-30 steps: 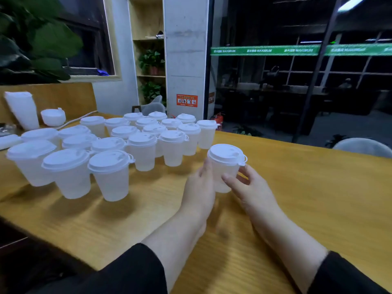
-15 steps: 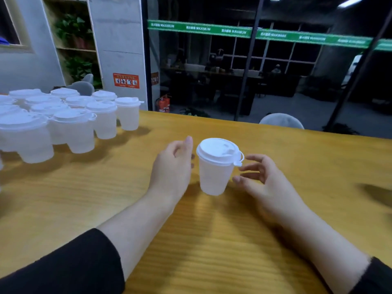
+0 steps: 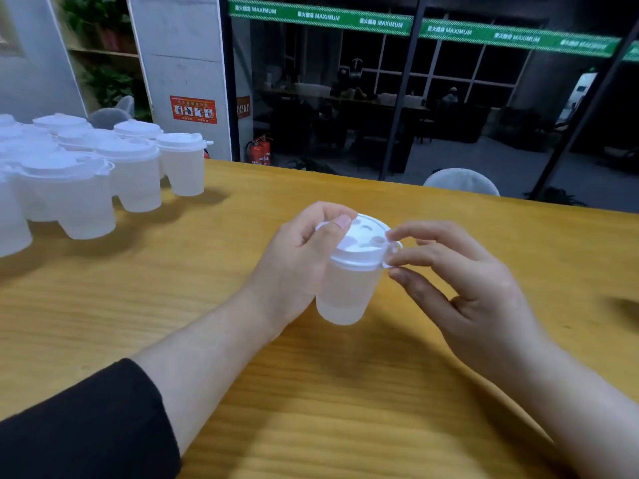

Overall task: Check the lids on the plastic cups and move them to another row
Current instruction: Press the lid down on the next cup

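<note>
Translucent lidded cup [image 3: 345, 292] tilted, other cups [image 3: 103, 167] upright.

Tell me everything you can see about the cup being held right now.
The cup is translucent frosted plastic, tapering to a narrower base, closed by a white lid with round dimples and a small tab at its right edge. It is tilted, top leaning toward the camera, in the middle of the wooden table, apart from the group of cups at far left. The left hand wraps its side, thumb on the lid; the right hand touches the tab with its fingertips.
</note>
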The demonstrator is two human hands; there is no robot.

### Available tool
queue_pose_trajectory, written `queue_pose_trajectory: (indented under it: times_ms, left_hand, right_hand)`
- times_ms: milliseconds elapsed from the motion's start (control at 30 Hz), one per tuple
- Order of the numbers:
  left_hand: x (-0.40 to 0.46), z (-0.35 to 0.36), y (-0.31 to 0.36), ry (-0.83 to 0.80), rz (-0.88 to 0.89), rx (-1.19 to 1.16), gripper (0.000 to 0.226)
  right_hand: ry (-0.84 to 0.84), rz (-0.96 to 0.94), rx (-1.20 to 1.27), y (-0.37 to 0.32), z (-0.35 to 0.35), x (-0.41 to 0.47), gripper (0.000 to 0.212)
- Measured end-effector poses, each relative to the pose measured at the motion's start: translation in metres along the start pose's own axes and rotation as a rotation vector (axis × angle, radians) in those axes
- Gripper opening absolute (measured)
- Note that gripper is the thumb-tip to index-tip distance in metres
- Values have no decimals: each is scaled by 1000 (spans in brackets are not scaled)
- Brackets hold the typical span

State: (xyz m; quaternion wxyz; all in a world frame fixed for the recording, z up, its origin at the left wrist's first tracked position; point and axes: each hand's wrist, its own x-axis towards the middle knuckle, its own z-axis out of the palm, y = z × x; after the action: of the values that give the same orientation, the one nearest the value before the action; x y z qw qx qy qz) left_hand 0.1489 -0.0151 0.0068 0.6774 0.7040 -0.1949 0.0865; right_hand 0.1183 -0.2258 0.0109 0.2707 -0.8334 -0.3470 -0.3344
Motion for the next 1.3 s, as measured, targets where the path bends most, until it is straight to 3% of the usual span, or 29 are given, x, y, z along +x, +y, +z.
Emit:
queue_pose_trajectory:
  times_ms: [233,600,1067,1233,1300]
  left_hand:
    - [0,0,-1,-60,7,68,26]
    - [-3,1,3,-58,6,106,29]
    - [-5,-1,7,-60,7,133,34]
    - [-3,-1,7,-41,26,160,37]
    - [-4,1,7,3,19,138,49]
  right_hand:
    - [248,126,-29,-17,0,7,9]
    - [35,34,-192,-16,-11,4,22]
    - [-90,117,-338,-31,-20,9,30]
    - [-93,153,-259,-30,-18,8,35]
    - [-81,223,-184,-31,-12,6,47]
